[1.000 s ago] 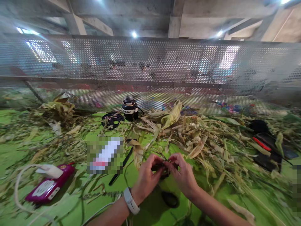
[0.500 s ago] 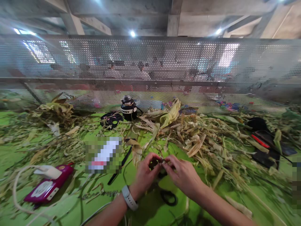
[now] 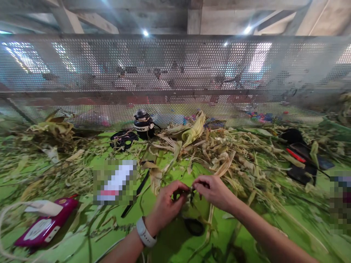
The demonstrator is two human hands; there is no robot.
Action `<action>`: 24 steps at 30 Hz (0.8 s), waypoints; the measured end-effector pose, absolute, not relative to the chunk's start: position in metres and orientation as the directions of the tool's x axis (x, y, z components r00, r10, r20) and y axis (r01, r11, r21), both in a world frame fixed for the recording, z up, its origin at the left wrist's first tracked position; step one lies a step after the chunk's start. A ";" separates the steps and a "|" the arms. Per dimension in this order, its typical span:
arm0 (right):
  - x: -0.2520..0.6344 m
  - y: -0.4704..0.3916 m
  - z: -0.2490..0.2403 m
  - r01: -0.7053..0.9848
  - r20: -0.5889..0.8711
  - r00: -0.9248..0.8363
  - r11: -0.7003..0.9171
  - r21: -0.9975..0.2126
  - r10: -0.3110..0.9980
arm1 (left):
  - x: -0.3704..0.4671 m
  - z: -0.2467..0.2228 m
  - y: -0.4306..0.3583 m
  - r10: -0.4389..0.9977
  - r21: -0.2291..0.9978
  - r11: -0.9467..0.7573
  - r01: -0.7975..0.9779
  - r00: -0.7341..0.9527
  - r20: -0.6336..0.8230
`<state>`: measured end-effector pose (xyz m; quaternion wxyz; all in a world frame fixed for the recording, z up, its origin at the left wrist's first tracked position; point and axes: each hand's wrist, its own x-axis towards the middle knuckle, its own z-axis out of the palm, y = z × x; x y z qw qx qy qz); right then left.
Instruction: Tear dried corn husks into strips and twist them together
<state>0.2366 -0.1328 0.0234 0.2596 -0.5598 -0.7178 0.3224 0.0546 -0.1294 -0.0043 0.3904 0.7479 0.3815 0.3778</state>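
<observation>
Near the middle of the green table, my left hand, with a white band on its wrist, pinches something small and thin at its fingertips. My right hand is just to the right, its fingers pinched together close to the left fingertips. What the right fingers hold is too small to make out. A pale, leafy strip hangs below the left fingertips. Under the hands lies a black ring-shaped object. Dry leaves are heaped beyond the hands.
A black bottle stands before a perforated metal screen. At left are a magenta power bank with a white cable and a blurred-out white item. Black items with a red strip lie at right. People show dimly behind the screen.
The view has shifted slightly to the right. My right hand has moved up and a little away from my left hand, and the pale strip now shows below the left fingers.
</observation>
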 end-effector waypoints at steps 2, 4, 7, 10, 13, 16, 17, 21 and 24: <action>0.237 -0.131 0.023 0.577 -0.042 -0.245 0.111 -0.809 0.969 | 0.055 -0.005 -0.129 0.870 0.873 -0.393 0.288 0.424 0.251; 0.238 -0.130 0.021 0.538 -0.071 -0.242 0.073 -0.840 0.968 | 0.056 -0.005 -0.129 0.881 0.888 -0.362 0.282 0.414 0.228; 0.238 -0.129 0.017 0.494 -0.065 -0.247 0.068 -0.867 0.967 | 0.056 -0.001 -0.129 0.891 0.940 -0.273 0.203 0.423 0.167; 0.237 -0.129 0.013 0.515 0.006 -0.217 0.120 -0.849 0.976 | 0.055 0.007 -0.130 0.884 0.993 -0.076 0.093 0.467 0.024; 0.235 -0.131 0.013 0.543 0.061 -0.184 0.153 -0.826 0.981 | 0.054 0.009 -0.129 0.874 0.996 0.086 0.014 0.479 -0.082; 0.230 -0.134 0.013 0.597 0.101 -0.153 0.174 -0.783 0.983 | 0.056 0.000 -0.126 0.862 0.996 0.087 0.037 0.498 -0.093; 0.229 -0.135 0.012 0.616 0.119 -0.144 0.183 -0.766 0.982 | 0.056 -0.004 -0.124 0.856 0.995 0.085 0.053 0.508 -0.100; 0.226 -0.134 0.006 0.597 0.153 -0.108 0.187 -0.780 0.982 | 0.057 -0.007 -0.121 0.848 0.989 0.117 0.086 0.510 -0.144; 0.228 -0.130 0.001 0.484 0.088 -0.159 0.155 -0.861 0.983 | 0.057 -0.001 -0.121 0.855 0.989 0.112 0.098 0.497 -0.146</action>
